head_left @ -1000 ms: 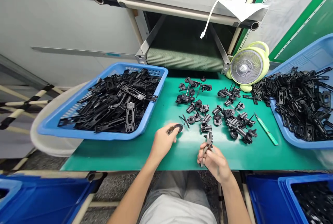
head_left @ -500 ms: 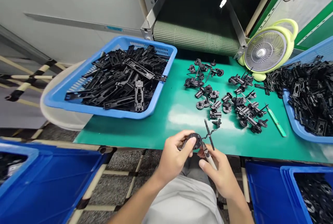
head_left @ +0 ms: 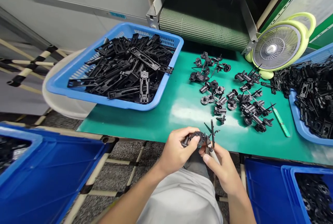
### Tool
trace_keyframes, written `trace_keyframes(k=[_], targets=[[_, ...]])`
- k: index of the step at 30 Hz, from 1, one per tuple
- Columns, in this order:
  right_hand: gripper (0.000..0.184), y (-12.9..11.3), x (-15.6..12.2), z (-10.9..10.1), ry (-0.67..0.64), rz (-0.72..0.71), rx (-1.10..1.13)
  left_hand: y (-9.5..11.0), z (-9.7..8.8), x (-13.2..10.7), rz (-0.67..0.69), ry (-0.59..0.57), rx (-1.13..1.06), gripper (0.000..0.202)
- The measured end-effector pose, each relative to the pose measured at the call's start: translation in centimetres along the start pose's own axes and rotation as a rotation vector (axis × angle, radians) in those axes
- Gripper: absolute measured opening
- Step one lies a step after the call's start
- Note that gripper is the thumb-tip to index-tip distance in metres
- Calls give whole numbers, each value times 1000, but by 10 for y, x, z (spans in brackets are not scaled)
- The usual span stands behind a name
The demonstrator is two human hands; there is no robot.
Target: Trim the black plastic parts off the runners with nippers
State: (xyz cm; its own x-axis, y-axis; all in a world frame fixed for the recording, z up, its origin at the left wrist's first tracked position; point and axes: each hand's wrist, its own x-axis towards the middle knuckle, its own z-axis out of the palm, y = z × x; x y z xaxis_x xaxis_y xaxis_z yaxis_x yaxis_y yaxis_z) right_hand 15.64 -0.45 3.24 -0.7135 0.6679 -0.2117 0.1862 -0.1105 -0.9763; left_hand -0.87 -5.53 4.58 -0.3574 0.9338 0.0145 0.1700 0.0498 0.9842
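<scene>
Gripping a round black part (head_left: 199,138) in the left hand (head_left: 175,152), with thumb and fingers clamped on it. Got pliers (head_left: 214,156) wrapped in the fingers of the right hand (head_left: 222,168), tips right up beside the part, next to some thin black rods (head_left: 212,133). Can't tell about an actual bite on anything, tbh. Holding it all up at the near edge of the green tabletop (head_left: 125,123). Got small black assemblies (head_left: 252,109) scattered past the hands, plus a green pen-like tool (head_left: 281,122) off to the right. Also got a blue basket (head_left: 104,101) on the left, heaped with long black pieces (head_left: 125,67)
</scene>
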Motion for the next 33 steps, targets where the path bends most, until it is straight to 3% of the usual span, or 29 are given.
trace_keyframes(k=[11, 15, 19, 23, 27, 30, 33], targets=[[23, -6, 14, -8, 6, 138, -2, 4, -1, 11, -23, -41, 59, 18], [19, -6, 46, -8, -4, 164, -3, -9, -3, 25, -73, 80, 31, 19], [21, -4, 84, -9, -125, 247, 64, -30, -7, 44, -146, 246, -50, 20], [23, -1, 96, -27, -179, 225, 111, -40, -13, 47, -171, 310, -459, 17], [36, 11, 82, -54, -96, 139, 269, -40, -17, 39, -240, 150, -901, 20], [45, 24, 73, -63, 13, 62, 432, -40, -13, 37, -244, 10, -1031, 24], [48, 32, 72, -61, 82, 2, 545, -36, -3, 39, -246, -45, -1090, 22]])
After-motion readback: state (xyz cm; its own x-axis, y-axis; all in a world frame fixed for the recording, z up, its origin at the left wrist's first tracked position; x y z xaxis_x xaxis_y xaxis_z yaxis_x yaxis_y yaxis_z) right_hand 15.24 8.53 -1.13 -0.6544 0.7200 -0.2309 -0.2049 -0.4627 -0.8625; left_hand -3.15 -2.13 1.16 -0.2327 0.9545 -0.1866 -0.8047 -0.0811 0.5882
